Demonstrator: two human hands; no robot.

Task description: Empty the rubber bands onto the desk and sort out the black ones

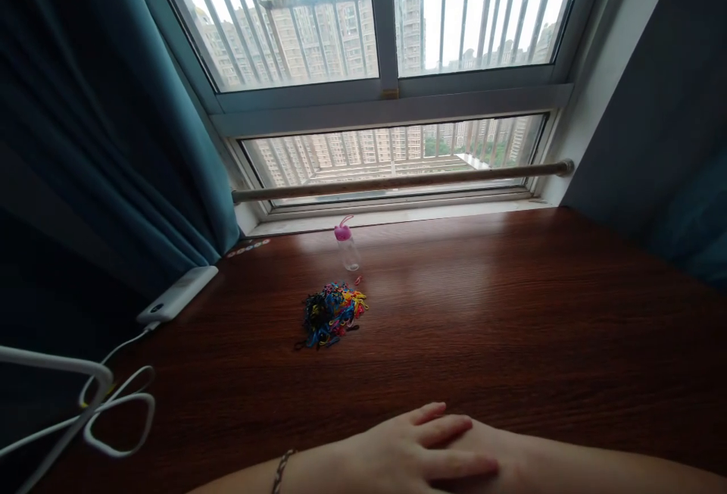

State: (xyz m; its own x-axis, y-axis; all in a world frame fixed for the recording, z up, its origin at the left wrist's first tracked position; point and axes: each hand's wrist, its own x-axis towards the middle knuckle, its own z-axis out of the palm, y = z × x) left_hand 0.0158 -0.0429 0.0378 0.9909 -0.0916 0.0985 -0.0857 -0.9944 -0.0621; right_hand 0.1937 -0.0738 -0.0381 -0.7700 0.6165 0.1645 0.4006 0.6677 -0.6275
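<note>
My left hand [406,448], with a braided bracelet [280,471] at its wrist, lies flat across my right hand at the near edge of the view. Its fingers are stretched out and apart, and it holds nothing. Of my right hand [482,437] only the back near the wrist shows; its fingers are hidden under the left. Farther off on the brown table [454,342] is a heap of small coloured elastic bands [334,314], black, blue, yellow and red among them. Just behind the heap stands a small clear bottle [350,253] with a pink lid and loop.
On the left, a white power bank [179,295] has a white cable [128,342] plugged in, with loops near a bent white tube [51,360]. A blue curtain [141,138] hangs beside it. A horizontal rail [397,183] crosses the window behind the table.
</note>
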